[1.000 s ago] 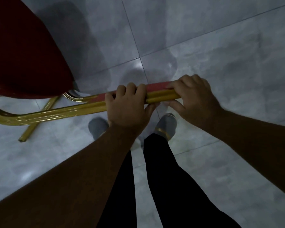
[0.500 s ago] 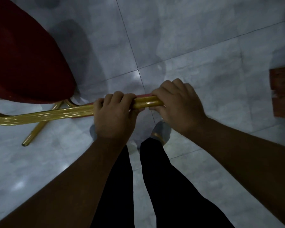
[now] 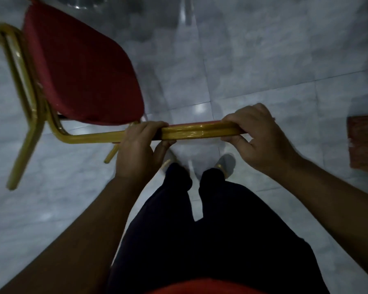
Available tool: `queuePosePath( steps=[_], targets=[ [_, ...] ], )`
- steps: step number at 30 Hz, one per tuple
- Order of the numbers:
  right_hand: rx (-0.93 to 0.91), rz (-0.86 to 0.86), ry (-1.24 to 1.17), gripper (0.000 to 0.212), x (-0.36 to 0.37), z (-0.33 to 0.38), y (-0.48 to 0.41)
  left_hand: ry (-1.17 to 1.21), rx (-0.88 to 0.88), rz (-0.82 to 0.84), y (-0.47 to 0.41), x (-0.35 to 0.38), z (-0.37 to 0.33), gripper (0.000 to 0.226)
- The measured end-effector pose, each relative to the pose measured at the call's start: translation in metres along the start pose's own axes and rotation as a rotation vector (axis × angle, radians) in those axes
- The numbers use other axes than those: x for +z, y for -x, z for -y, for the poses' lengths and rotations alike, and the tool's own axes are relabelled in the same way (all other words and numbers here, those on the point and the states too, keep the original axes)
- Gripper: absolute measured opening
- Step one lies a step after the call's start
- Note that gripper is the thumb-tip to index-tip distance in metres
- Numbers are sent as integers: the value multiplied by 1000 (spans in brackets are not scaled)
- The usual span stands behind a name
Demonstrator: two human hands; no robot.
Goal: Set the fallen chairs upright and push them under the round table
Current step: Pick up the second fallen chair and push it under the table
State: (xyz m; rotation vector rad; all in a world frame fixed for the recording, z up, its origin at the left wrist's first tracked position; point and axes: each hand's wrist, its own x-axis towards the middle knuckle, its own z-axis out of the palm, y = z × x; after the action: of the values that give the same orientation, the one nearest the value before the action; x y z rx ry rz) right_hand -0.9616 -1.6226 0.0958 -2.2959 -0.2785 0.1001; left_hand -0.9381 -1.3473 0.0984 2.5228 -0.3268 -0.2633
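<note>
Chair [image 3: 81, 68] held by its gold top rail, both hands gripping.

Left hand [image 3: 139, 149] and right hand [image 3: 258, 137] are closed around the rail; the red seat hangs at the left over the grey tiled floor [image 3: 263, 60].

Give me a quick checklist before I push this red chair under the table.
1. Left hand gripping the chair by its gold top rail: ok.
2. Right hand gripping the same rail: ok.
3. Chair fully upright on all legs: cannot tell, the frame is blurred.
4. Round table in sight to aim for: not ok.
5. Feet clear of the chair legs: ok.
</note>
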Motion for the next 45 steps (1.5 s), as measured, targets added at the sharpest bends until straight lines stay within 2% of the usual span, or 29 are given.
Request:
queuePosePath(
  steps=[5,9,16,21,25,31,33,36,39,42,45],
  targets=[
    [-204,-11,17,30,-3,76,-20,17,110,36,32,-71,-27,47],
    [-309,-8,49,28,10,146,-32,5,92,-67,64,-111,-28,37],
    [-407,-49,220,28,75,289,-23,67,72,-254,156,-184,53,26],
    [-473,-45,355,31,130,366,-12,93,80,-212,207,-229,115,29],
    [-518,45,422,47,142,395,1,154,60,-254,237,-252,146,28],
    [-376,39,377,50,124,376,13,208,-26,-392,272,-276,175,33],
    [-375,57,332,46,133,381,9,158,-54,-431,284,-286,169,45],
    [-392,32,299,43,155,402,6,-50,17,-488,297,-298,144,61],
    [-473,44,230,47,174,429,3,-297,61,-515,301,-303,121,53],
    [-543,77,187,50,184,444,5,-422,72,-528,306,-312,124,49],
    [-426,92,272,44,196,438,5,-536,-49,-511,317,-336,147,48]
  ],
)
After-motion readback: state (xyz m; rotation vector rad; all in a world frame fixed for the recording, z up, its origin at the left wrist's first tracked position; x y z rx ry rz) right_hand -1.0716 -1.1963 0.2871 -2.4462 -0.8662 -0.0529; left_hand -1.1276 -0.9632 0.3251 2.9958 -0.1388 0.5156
